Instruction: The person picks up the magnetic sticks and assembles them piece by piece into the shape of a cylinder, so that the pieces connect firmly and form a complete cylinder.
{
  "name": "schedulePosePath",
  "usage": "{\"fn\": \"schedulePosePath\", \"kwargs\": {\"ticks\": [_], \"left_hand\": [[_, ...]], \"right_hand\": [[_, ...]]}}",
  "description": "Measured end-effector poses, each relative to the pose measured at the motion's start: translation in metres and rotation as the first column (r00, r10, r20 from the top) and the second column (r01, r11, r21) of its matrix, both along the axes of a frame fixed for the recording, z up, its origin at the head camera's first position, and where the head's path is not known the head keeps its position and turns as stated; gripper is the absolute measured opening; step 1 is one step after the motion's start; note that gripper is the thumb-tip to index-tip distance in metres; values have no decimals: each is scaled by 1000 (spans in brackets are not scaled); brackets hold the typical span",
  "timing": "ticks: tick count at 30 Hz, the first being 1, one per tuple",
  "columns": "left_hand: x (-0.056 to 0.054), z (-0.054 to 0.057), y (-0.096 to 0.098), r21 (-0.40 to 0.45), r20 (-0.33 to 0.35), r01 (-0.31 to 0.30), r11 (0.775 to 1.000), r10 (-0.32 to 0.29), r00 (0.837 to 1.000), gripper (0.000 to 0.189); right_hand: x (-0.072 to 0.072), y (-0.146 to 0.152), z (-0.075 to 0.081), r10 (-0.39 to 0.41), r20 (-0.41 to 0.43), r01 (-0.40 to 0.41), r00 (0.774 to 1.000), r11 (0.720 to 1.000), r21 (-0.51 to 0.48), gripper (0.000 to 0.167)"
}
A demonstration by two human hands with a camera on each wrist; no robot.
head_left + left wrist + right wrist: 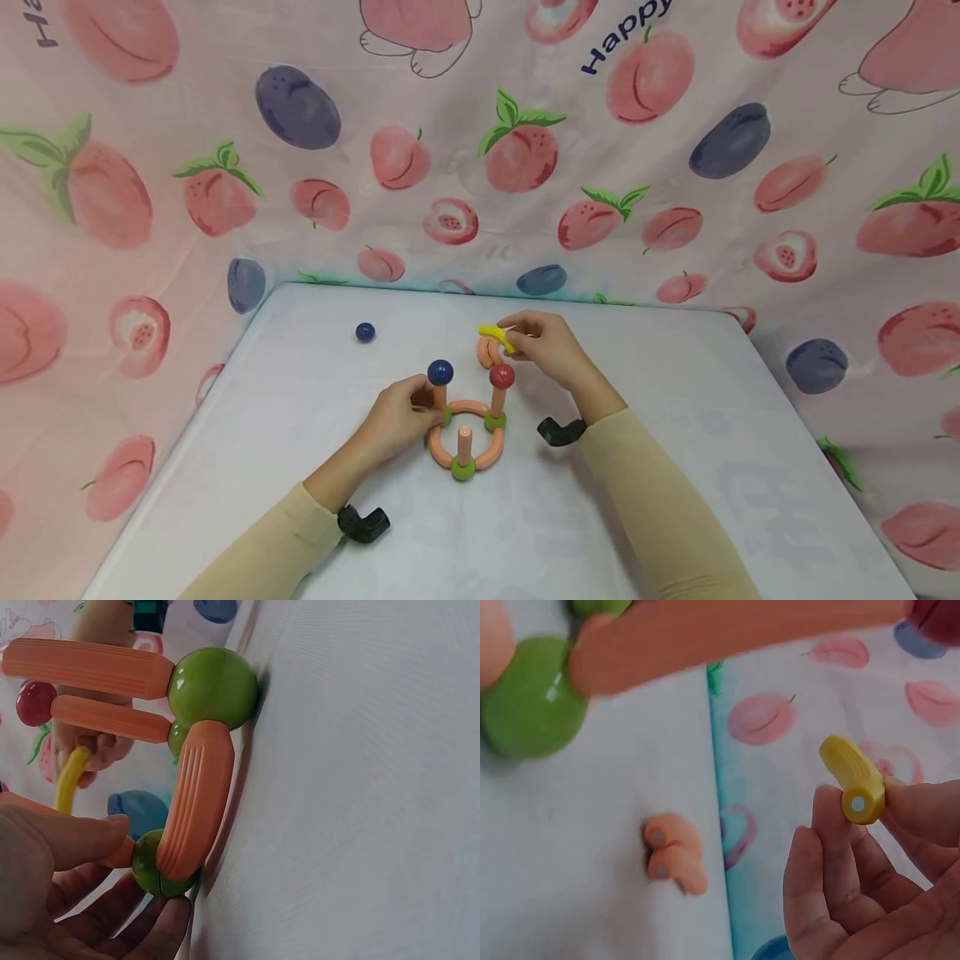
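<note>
A toy frame (467,407) of curved orange sticks joined in a ring by green balls (462,469) stands on the table. Three straight orange sticks (464,447) rise from it; the rear ones carry a blue ball (440,372) and a red ball (502,376), and the front one is bare. My left hand (401,417) grips the rear-left corner; its thumb and fingers surround the green ball (154,862) there. Above the table behind the frame, my right hand (545,346) pinches a yellow curved stick (855,780) between thumb and fingers. A pale round end shows on it.
Orange curved sticks (676,851) lie close together on the table (300,392), behind the frame and partly under my right hand. A loose blue ball (365,332) sits at the back left. Fruit-printed cloth (450,167) rises behind the table.
</note>
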State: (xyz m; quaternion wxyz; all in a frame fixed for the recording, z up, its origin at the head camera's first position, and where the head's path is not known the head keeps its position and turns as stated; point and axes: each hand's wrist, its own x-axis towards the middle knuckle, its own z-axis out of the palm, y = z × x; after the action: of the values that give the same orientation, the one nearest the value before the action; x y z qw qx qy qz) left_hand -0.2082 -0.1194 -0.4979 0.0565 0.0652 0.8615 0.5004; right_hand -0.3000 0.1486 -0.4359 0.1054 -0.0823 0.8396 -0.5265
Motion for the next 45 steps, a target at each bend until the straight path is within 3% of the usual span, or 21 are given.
{"fn": "schedulePosePath", "kwargs": {"ticks": [15,45], "left_hand": [[-1,1,2,-9,17,-8,1000,8,1000,16],[0,2,1,-19,21,-6,1000,7,1000,18]], "right_hand": [[22,-23,29,139,109,-117,984,976,-183,27],[31,-21,28,241,124,-209,963,951,-229,29]]}}
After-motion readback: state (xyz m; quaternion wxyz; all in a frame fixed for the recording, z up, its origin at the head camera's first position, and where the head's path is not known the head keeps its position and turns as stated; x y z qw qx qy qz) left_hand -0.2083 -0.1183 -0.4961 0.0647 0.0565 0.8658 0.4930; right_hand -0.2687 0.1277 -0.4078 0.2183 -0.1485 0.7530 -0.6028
